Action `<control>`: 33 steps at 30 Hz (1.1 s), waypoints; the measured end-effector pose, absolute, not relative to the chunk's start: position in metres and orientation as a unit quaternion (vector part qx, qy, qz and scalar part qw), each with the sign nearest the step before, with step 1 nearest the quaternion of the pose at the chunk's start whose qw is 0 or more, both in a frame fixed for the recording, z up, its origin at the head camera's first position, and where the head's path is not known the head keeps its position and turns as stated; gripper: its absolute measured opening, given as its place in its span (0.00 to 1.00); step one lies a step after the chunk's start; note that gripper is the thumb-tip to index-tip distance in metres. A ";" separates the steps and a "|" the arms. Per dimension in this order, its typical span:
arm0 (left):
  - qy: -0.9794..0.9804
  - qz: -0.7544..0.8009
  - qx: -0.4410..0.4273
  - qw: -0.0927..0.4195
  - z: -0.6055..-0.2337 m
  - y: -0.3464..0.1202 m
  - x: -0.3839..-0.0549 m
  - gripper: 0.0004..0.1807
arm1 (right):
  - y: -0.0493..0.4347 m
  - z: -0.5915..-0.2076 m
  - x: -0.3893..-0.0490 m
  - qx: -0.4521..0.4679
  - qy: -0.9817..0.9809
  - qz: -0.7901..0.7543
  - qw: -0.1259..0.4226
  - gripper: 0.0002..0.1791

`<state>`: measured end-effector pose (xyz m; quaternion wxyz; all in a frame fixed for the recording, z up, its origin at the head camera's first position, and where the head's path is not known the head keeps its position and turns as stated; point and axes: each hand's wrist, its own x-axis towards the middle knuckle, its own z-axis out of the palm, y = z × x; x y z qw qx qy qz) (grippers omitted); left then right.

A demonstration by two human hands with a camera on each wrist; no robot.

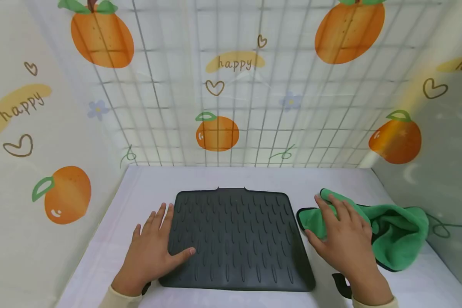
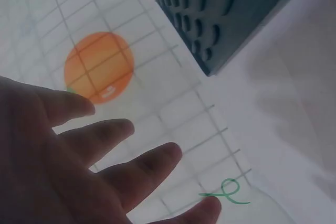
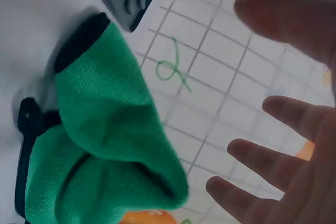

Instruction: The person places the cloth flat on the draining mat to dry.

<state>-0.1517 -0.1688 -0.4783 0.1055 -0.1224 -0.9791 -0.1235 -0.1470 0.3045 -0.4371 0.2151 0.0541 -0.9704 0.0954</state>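
A dark grey ribbed mat (image 1: 238, 239), with raised teardrop bumps and a small tab on its far edge, lies flat at the middle of the table. My left hand (image 1: 151, 252) hovers at the mat's left side, fingers spread, its thumb overlapping the mat in the head view. To the right of the mat lies a crumpled green cloth (image 1: 404, 231) with black edging. Over the left part of this cloth is my right hand (image 1: 344, 241), its fingers extended. In the right wrist view a gap separates these fingers from the folded cloth (image 3: 110, 114). Neither hand holds anything.
The white table (image 1: 157, 177) is bounded at the back by a wire grid (image 1: 169, 107) behind a translucent sheet printed with oranges and hearts. Printed side walls (image 1: 15, 184) stand left and right. Black straps (image 1: 342, 285) show at the wrists.
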 end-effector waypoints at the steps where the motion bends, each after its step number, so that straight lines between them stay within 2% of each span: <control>1: -0.980 -0.120 -0.120 0.106 -0.478 -0.170 -0.152 0.69 | 0.307 -0.437 -0.149 0.051 -0.970 0.097 0.215 0.57; 7: -0.984 -0.118 -0.103 0.087 -0.486 -0.172 -0.152 0.69 | 0.322 -0.441 -0.153 0.025 -0.974 0.097 0.202 0.57; 15: -0.987 -0.139 -0.072 0.035 -0.494 -0.175 -0.153 0.69 | 0.334 -0.440 -0.156 -0.009 -0.980 0.090 0.177 0.56; 27: -0.989 -0.141 -0.046 0.001 -0.497 -0.181 -0.157 0.70 | 0.339 -0.448 -0.164 -0.035 -0.984 0.090 0.152 0.54; 33: -0.987 -0.154 -0.050 0.005 -0.496 -0.182 -0.157 0.70 | 0.340 -0.451 -0.170 -0.037 -0.985 0.097 0.138 0.50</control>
